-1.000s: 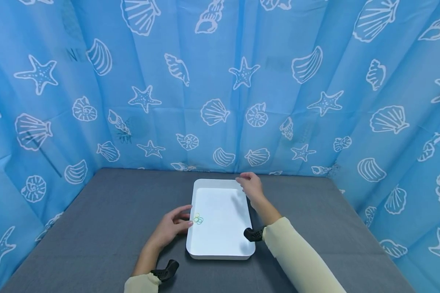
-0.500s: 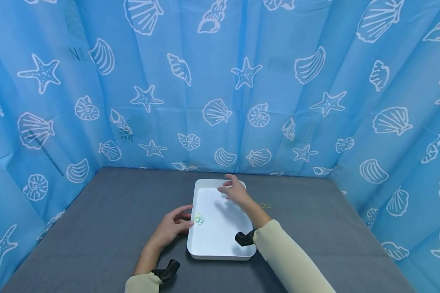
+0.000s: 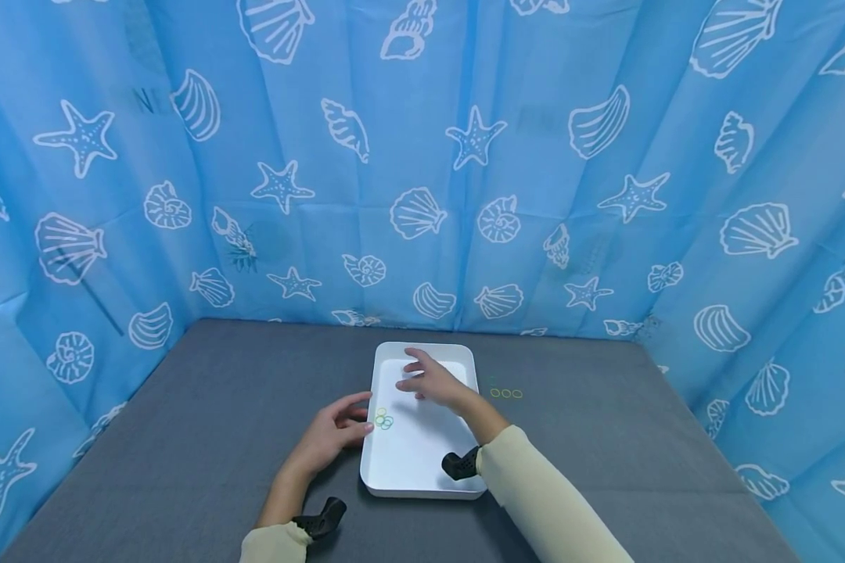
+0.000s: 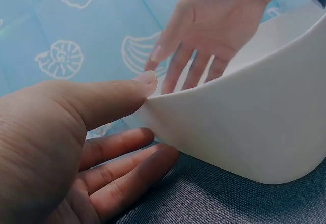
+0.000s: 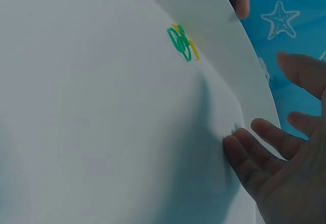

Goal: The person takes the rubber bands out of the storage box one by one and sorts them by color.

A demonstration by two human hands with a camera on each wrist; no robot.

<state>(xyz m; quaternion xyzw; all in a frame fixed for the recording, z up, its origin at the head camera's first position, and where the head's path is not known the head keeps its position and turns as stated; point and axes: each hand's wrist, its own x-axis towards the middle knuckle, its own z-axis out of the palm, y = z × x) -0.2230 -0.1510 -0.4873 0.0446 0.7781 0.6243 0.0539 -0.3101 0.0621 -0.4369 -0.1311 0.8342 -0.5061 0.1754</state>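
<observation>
A white tray (image 3: 422, 461) lies on the table. My left hand (image 3: 331, 434) is at its left side; in the left wrist view the thumb (image 4: 145, 81) touches the rim, with relaxed fingers beneath it beside the outer wall. Over the far part of the tray is my right hand (image 3: 433, 383), fingers spread and nothing visible in them. Thin yellow and green rings (image 3: 382, 420) overlap inside the tray near its left wall, also seen in the right wrist view (image 5: 182, 43). A small greenish bit (image 5: 235, 128) shows by the right fingertips, unclear.
Right of the tray, a row of thin yellow rings (image 3: 506, 394) lies on the grey tabletop (image 3: 605, 438), with a faint green trace (image 3: 493, 379) behind. A blue curtain (image 3: 422, 156) with shell prints stands behind the table.
My right hand has moved left from the tray's far right rim to over its inside, and the yellow rings on the table have come into view. My left hand has stayed at the left side.
</observation>
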